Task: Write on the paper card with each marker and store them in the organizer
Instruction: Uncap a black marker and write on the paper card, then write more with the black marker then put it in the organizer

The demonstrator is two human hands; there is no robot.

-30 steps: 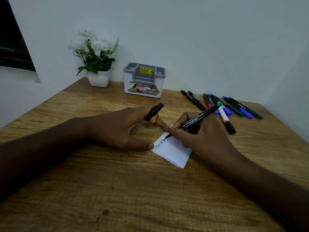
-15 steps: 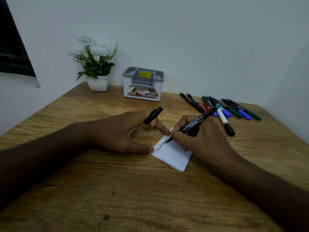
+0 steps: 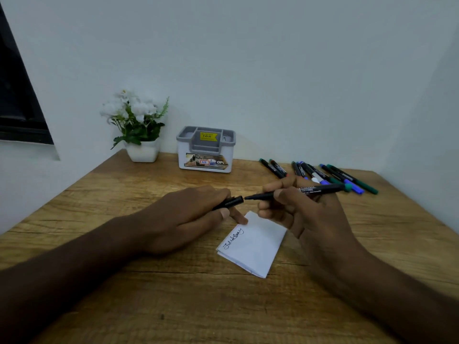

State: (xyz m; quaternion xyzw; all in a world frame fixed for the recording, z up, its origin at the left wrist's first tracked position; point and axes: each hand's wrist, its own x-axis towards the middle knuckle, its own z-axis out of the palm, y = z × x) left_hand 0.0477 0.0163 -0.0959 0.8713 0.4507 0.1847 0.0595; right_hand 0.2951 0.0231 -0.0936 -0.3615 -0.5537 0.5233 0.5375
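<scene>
So on the left, the left hand [image 3: 188, 217] is pinching the black cap [image 3: 229, 202] with its open end facing right, one fingertip pinning the paper card [image 3: 255, 244] to the bench [image 3: 124, 294], probably so it can't slide. The right hand [image 3: 298, 209] grips the marker [image 3: 298, 192] level, tip aimed at the cap, looks like recapping. Organizer [image 3: 205, 150] sits empty-looking at the back, spare markers [image 3: 323, 175] far right.
</scene>
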